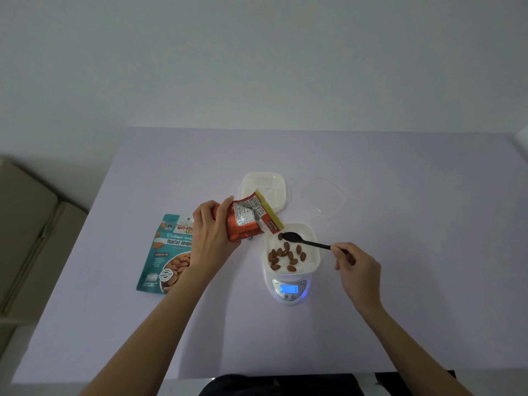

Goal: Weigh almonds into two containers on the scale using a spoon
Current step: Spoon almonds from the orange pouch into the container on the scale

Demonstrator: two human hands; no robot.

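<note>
1. Fingers (pixel 338 250) of the right hand (pixel 358 271) pinch the handle end of the black spoon (pixel 307 242), its bowl over the first container (pixel 310 262); the left hand (pixel 213 237) grips a tilted orange packet (pixel 247 218) beside it
2. First container, on the scale (pixel 288 297), holds a sparse layer of almonds (pixel 285 255); the display reads 8, so filling appears to be at an early stage
3. Second container (pixel 263 185), behind on the surface (pixel 400 295), looks empty and is yet to be weighed

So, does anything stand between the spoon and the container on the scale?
Nothing visible does. The spoon, held by the right hand, has its bowl right over the open container on the scale. The orange packet in the left hand is beside it, not under it.
</note>
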